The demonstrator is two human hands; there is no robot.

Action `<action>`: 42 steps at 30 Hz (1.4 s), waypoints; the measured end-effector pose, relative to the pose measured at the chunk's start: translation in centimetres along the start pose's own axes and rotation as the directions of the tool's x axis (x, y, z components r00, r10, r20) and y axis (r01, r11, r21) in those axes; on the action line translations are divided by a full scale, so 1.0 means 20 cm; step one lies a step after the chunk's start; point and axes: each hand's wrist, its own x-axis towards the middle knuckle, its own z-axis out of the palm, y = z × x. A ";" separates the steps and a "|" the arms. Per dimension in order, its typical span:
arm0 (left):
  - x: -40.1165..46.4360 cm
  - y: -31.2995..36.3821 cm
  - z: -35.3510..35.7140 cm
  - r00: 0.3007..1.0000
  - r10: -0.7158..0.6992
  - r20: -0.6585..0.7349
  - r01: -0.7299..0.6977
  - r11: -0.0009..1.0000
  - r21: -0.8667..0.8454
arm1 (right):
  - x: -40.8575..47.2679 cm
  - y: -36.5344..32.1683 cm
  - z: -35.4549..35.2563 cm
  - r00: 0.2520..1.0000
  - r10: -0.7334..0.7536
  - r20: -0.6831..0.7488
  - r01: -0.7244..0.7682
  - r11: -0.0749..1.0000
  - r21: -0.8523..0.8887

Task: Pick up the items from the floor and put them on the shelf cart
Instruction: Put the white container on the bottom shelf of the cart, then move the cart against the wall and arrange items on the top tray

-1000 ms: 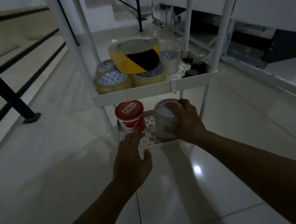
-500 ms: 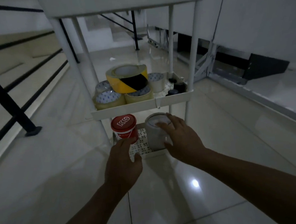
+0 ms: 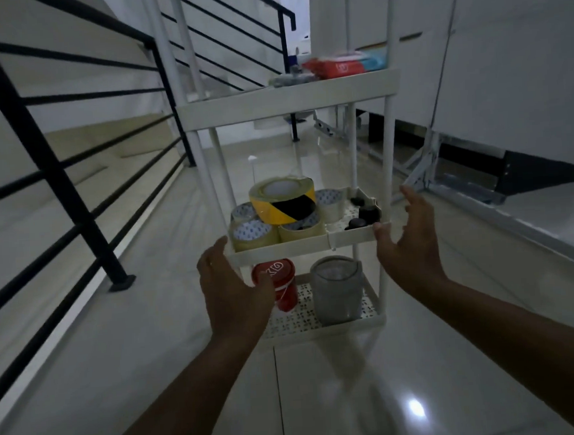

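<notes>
A white three-tier shelf cart (image 3: 288,98) stands before me on the tiled floor. Its bottom tier holds a red-lidded tub (image 3: 281,286) and a clear grey jar (image 3: 337,290). On the middle tier a yellow-and-black tape roll (image 3: 283,200) lies on several clear tape rolls (image 3: 253,234), beside small black caps (image 3: 366,214). The top tier carries red and blue packets (image 3: 347,64). My left hand (image 3: 231,294) hovers open at the middle tier's left front corner. My right hand (image 3: 407,236) is open at its right front corner, thumb touching the rim.
A black stair railing (image 3: 58,184) runs along the left with a foot (image 3: 123,282) on the floor. White wall panels and a metal frame (image 3: 427,171) line the right. Glossy floor tiles (image 3: 323,400) lie between me and the cart.
Both hands have risen from the bottom tier, leaving the grey jar and red tub standing there, and now flank the middle tier. My view tilted up, showing the top shelf.
</notes>
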 end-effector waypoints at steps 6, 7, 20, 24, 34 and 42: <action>0.12 -0.10 0.06 0.965 -0.107 0.239 0.158 0.965 -0.207 | 0.04 0.11 0.08 0.952 0.209 0.224 -0.246 0.958 0.151; 0.13 -0.11 0.07 0.962 -0.082 0.260 0.140 0.967 -0.213 | 0.03 0.12 0.10 0.948 0.198 0.249 -0.242 0.957 0.162; 0.34 0.06 -0.05 0.990 -0.047 0.135 0.061 0.993 -0.101 | 0.24 -0.19 -0.12 0.964 -0.076 0.256 0.081 0.997 -0.011; 0.55 0.31 -0.14 0.993 0.113 0.028 -0.108 0.985 -0.138 | 0.52 -0.48 -0.17 0.978 -0.121 0.169 0.100 0.987 0.128; 0.74 0.52 -0.17 0.996 0.048 0.071 -0.029 0.967 -0.253 | 0.70 -0.67 -0.13 0.980 -0.018 0.196 -0.021 0.981 0.194; 0.88 0.75 -0.40 0.960 0.264 -0.089 -0.235 0.938 0.256 | 0.88 -0.98 -0.35 0.957 -0.287 0.040 0.287 0.916 -0.282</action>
